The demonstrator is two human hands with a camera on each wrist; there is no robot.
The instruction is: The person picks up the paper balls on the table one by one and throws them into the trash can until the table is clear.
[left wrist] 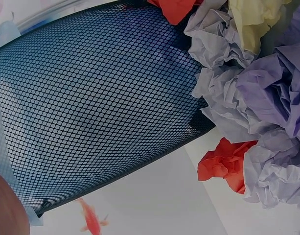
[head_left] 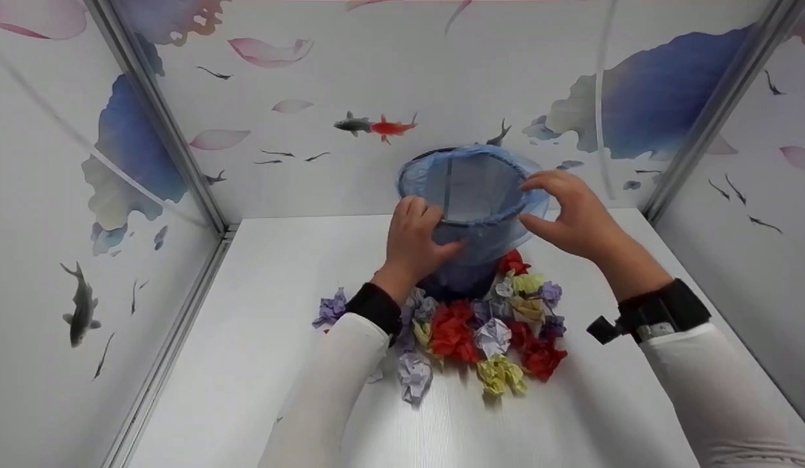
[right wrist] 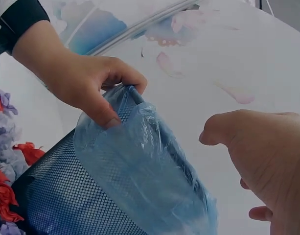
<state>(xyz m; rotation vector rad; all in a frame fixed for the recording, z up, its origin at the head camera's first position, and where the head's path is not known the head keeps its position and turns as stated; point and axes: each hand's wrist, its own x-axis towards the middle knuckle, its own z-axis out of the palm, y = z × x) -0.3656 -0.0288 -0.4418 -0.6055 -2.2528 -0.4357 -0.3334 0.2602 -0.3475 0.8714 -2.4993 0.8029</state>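
Observation:
A dark wire-mesh wastebasket (head_left: pixel 458 283) stands toward the back of the white table. A thin blue plastic bag (head_left: pixel 490 240) lines it, its edge folded down over the outside of the rim. My left hand (head_left: pixel 412 237) grips the rim at the left front, fingers over the edge and thumb against the outer bag, as the right wrist view shows. On the other side, my right hand (head_left: pixel 571 214) is beside the rim with fingers and thumb apart. In the right wrist view, a gap separates that hand (right wrist: pixel 272 156) from the bag (right wrist: pixel 154 156).
Crumpled paper balls in red (head_left: pixel 454 328), yellow (head_left: pixel 500 374), white (head_left: pixel 415 377) and purple (head_left: pixel 331 307) lie around the front of the basket's base. Behind it stands a white panel (head_left: pixel 480 78) printed with fish and petals; similar panels stand at both sides.

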